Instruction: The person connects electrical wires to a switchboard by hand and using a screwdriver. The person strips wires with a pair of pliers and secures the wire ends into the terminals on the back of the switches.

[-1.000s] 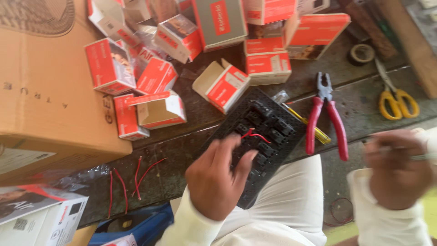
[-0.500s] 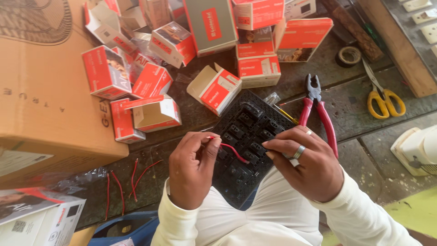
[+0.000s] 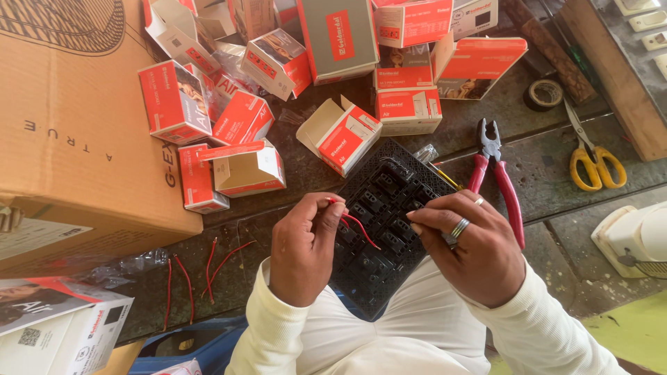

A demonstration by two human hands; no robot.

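Many red boxes [image 3: 340, 135], red pliers [image 3: 497, 173] beside black switch panel [image 3: 379, 215] under both hands [image 3: 389, 246].

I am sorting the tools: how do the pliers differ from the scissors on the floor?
The pliers have red handles; the scissors have yellow ones. The pliers lie right beside the right hand, the scissors farther away, near a wooden board. Both lie flat, untouched.

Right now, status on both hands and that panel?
Left hand pinching red wire over black panel. Right hand steadying panel's edge, holding nothing else. Pliers beside panel, untouched.
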